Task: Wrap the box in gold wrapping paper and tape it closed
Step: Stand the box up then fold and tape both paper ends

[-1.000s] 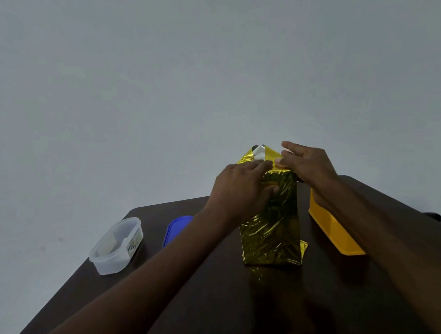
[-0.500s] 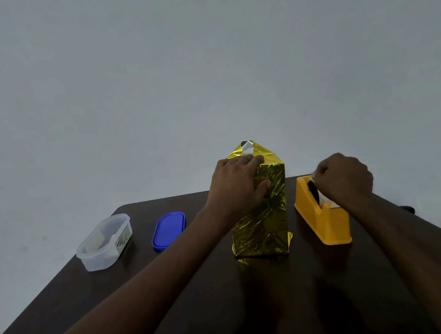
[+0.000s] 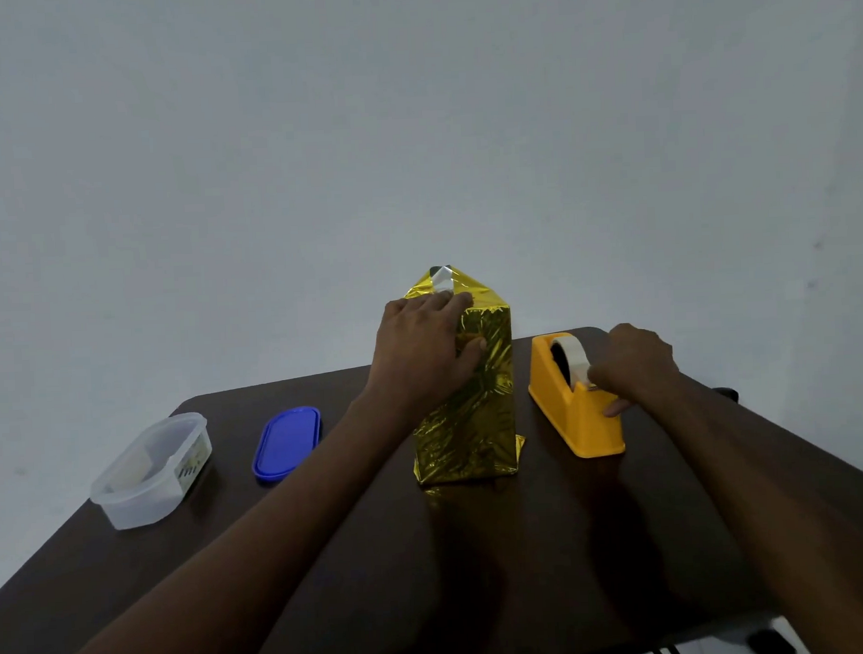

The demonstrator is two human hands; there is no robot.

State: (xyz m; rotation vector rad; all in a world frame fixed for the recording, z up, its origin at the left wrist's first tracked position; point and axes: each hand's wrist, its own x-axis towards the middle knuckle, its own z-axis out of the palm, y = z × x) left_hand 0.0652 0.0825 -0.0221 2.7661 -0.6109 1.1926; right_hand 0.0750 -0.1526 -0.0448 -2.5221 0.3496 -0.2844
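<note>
At mid-counter [image 3: 480, 572] the gold-wrapped box [image 3: 465, 399] stands upright; the left hand [image 3: 423, 357] lies spread against it, pinning folded paper, while right of the box the right hand [image 3: 631, 367] pinches tape at the yellow dispenser [image 3: 571, 409], presumably for sealing

My feed is dim and slightly grainy, with a flat grey cast over the wall [image 3: 411, 130], which darkens toward the corners. Light seems soft and diffuse; I cannot place its source. The dark surface [image 3: 552, 544] swallows detail, and both forearms read almost as silhouettes against it. The gold wrapping paper [image 3: 478, 413] is the brightest thing I see, throwing crinkled glints and a faint yellow reflection onto the surface just in front of it. Shadows are soft and shallow. The surface edges bow outward from wide-angle distortion. Focus is acceptable centrally, softer at the bottom edge.
</note>
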